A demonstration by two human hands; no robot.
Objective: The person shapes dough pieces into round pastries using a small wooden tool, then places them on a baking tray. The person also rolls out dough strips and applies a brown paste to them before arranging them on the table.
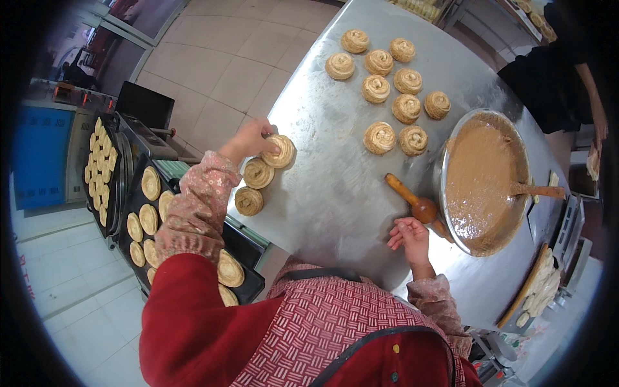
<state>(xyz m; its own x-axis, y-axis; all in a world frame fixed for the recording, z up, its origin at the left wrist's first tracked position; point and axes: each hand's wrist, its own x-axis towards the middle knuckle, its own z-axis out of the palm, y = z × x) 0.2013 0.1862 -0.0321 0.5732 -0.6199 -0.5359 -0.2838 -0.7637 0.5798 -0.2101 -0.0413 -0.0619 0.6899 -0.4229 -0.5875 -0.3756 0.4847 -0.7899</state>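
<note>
At the left edge of the steel worktable (329,203), my left hand (251,140) grips a coiled dough bun (278,151), thumb on its top and fingers around its far side. Two more coiled buns, a middle one (258,173) and a lower one (248,201), sit in a row beside it. My right hand (410,238) holds nothing; its fingers are loosely bent above the table. Close to it lies a wooden rolling pin (424,210) with a bulging middle. A large metal bowl (445,188) of brown paste stands to the right, a wooden-handled tool (541,190) in it.
Several coiled buns (377,89) are spread over the table's far part. At left, a black pan (140,213) carries flattened dough rounds, with another loaded pan (114,193) beyond. Pale dough pieces (541,285) lie on the right. A person in dark clothes (541,87) stands across the table.
</note>
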